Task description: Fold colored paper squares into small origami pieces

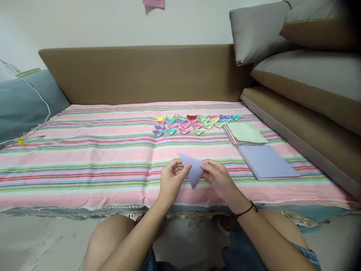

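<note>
A folded sheet of lilac paper (194, 170), triangular in outline with one point hanging down, is held up above the front part of the striped cloth. My left hand (174, 177) pinches its left side, thumb in front and fingers behind. On the other side, my right hand (218, 177) grips the right corner between thumb and fingers. Beyond both hands, rows of small folded paper pieces (184, 130) in pink, green, blue, purple, yellow and red lie on the cloth. To the right are a stack of lilac paper sheets (267, 161) and a stack of pale green sheets (248, 133).
The pink striped cloth (70, 158) covers a low seat with a brown backrest (141, 75). Grey and brown cushions (307, 75) are piled along the right. At the left, a white cable (42, 98) runs past a blue cushion (25, 94). My knees are below the front edge.
</note>
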The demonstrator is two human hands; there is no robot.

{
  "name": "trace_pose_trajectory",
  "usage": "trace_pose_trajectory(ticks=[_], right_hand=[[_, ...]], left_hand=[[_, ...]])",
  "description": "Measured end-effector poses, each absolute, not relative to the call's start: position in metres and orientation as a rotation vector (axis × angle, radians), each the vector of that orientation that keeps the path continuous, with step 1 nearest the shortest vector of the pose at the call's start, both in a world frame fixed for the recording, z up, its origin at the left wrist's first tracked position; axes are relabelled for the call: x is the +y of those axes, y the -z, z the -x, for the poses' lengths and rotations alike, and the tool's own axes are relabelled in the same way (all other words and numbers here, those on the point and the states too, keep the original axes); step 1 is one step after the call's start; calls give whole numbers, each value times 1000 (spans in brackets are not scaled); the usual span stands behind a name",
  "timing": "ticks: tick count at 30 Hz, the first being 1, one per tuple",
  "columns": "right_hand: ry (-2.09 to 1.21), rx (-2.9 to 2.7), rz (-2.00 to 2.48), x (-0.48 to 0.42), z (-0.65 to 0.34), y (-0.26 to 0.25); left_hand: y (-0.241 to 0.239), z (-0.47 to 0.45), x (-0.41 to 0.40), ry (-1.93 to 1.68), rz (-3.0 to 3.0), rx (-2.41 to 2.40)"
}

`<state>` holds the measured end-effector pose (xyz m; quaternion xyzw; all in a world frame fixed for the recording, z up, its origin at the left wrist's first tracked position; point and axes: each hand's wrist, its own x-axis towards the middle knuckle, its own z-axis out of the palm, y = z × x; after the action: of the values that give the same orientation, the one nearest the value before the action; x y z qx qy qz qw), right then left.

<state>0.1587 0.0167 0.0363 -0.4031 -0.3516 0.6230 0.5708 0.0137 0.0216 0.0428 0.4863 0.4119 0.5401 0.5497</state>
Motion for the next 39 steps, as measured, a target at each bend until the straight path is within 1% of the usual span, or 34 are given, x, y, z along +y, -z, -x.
trace_pose_trajectory(ticks=[4,12,15,22,25,30,34,39], right_hand=[[-1438,-1065,1071,16,-167,-43],[-1407,-1070,1075,14,-165,-35],[-1377,-1122,1051,14,-165,-34],[-1413,-933,1010,14,-165,-31],[-1398,-931,1007,13,-162,-30],[-1294,-1076,1074,13,-161,-31],[-1213,-1217,1103,13,-162,-35],[-1193,-1415,1081,10,-160,-36]], left_hand=[[-50,-1,24,-1255,-1220,977],[-48,4,24,-1116,-1360,1053],[-50,6,24,-1022,-1380,997],[-63,8,21,-1052,-1093,841],[-63,8,20,-1040,-1178,873],[-56,6,20,-984,-1359,1011],[-52,5,18,-875,-1434,946],[-49,1,18,-1001,-1386,960]])
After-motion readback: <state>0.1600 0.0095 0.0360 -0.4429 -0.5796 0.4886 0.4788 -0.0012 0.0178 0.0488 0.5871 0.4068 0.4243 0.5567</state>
